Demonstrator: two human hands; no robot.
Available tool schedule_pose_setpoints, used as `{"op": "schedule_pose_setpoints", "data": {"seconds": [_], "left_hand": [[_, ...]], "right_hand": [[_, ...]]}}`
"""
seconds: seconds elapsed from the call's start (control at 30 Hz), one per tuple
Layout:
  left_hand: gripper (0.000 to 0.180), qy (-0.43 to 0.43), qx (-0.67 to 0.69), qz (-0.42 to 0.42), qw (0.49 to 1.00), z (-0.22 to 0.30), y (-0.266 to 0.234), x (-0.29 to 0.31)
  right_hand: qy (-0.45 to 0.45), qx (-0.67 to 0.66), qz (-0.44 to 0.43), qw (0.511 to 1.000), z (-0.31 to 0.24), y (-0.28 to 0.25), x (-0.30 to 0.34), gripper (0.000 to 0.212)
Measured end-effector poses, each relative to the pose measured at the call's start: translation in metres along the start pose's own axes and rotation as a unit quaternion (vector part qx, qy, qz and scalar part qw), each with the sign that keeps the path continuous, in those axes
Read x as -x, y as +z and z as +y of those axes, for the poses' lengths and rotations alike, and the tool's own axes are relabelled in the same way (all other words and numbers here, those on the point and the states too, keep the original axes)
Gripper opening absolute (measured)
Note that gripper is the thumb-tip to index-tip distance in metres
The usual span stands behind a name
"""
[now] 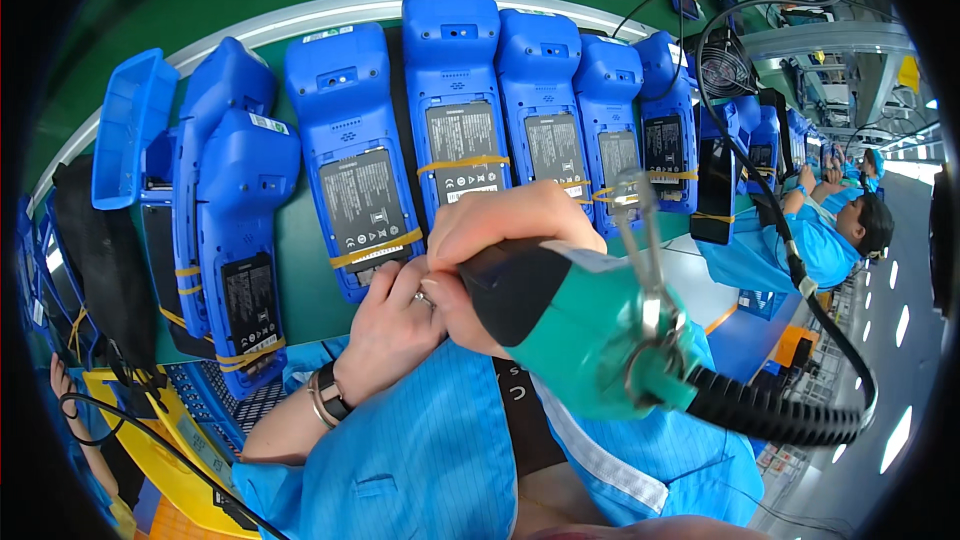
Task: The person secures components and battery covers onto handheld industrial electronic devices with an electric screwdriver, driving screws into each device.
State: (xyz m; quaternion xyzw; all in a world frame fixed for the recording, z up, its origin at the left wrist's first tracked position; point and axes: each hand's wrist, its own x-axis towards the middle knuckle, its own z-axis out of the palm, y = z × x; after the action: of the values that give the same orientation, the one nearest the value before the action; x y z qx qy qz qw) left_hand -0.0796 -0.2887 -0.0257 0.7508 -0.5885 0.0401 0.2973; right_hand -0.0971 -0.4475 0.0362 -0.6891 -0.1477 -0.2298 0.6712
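Note:
My right hand (520, 218) is wrapped round the black grip of a teal electric screwdriver (590, 340), whose cable end points up toward me. The screwdriver's tip is hidden. Close against it, my left hand (395, 315), with a ring and wristbands, has its fingers bent together; what they hold, if anything, is out of sight. Just beyond my hands stands a row of blue handheld terminals, among them one terminal (340, 90) left of my hands and another (450, 35) behind them. Their backs face me, showing black batteries (365, 205) and yellow rubber bands (375, 248).
A light-blue bin (130, 130) and a black cloth-like thing (105, 250) lie at the left, above a yellow panel (190, 440). The screwdriver's black cable (845, 340) loops along the right. A co-worker (830, 240) sits further right, beyond a small fan (722, 70).

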Motion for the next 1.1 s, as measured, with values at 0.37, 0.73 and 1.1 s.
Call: {"op": "schedule_pose_setpoints", "data": {"seconds": [0.37,0.73,1.1], "left_hand": [[0.032,-0.002,0.004,-0.029,1.0,-0.002,0.01,0.005],[0.033,-0.004,-0.055,-0.073,0.996,0.003,-0.004,-0.004],[0.034,-0.034,-0.076,-0.043,0.996,0.006,0.001,-0.009]], "right_hand": [[0.008,0.067,-0.025,0.997,-0.008,-0.011,-0.001,0.032],[0.087,-0.073,0.165,0.98,-0.04,-0.023,0.0,0.038],[-0.012,0.004,0.141,0.99,-0.039,-0.078,0.041,0.047]]}}
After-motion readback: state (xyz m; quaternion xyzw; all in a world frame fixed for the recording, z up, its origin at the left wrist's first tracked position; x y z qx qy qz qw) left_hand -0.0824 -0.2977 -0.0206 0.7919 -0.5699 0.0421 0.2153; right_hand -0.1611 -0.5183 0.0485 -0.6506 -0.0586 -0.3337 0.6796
